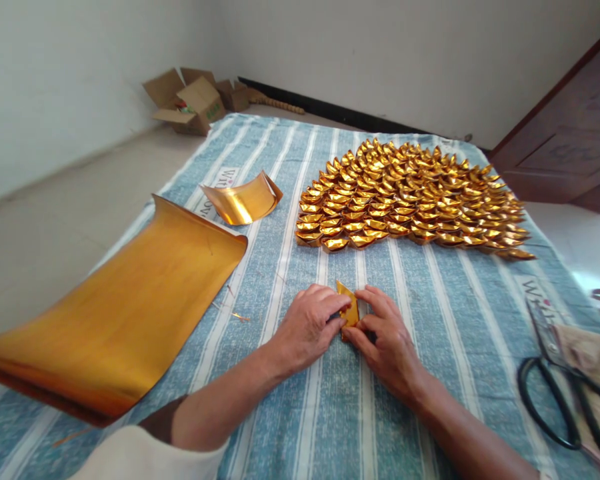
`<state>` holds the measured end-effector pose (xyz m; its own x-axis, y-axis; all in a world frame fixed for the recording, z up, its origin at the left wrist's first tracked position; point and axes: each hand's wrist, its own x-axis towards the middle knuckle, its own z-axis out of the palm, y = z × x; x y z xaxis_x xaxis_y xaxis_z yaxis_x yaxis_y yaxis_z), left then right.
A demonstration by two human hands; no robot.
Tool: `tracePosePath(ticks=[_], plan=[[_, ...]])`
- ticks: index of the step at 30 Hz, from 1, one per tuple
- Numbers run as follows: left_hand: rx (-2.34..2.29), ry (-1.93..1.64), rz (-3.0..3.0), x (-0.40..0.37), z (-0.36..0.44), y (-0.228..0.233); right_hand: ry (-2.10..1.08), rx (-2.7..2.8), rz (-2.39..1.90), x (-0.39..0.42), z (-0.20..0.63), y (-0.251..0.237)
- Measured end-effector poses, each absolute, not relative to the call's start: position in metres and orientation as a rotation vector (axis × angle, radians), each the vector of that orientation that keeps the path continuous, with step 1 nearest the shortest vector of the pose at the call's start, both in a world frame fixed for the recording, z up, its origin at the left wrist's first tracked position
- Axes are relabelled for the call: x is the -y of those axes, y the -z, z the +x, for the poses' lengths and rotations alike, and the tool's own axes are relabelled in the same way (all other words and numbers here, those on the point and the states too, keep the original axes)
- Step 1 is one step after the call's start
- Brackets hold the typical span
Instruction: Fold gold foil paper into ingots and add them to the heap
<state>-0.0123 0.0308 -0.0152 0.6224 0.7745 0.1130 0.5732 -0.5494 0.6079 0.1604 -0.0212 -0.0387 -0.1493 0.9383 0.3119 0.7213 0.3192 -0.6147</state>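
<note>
Striped blue-and-white cloth (280,433) spreads under the work. Left hand (310,327) and right hand (393,343) pinch a small folded gold paper (351,312) between them, one from each side. It should handle as light, thin and slick, creasing easily, so its edges suit a gentle hold. Beyond the hands sit many gold paper boats (395,210); to their left lie large gold sheets (125,313) and a smaller curled stack (245,202); to their right, scissors (554,352).

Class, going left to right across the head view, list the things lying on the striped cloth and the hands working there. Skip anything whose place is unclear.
Large gold sheet → small curled gold stack → left hand → folded gold piece → right hand → scissors
</note>
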Motion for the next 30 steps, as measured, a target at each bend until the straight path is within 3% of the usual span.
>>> tracePosePath(ticks=[30], plan=[[-1.072,-0.553,2.340,-0.0298,-0.0107,0.0177,-0.439,1.866,-1.490,0.0235,0.1583,0.0422]])
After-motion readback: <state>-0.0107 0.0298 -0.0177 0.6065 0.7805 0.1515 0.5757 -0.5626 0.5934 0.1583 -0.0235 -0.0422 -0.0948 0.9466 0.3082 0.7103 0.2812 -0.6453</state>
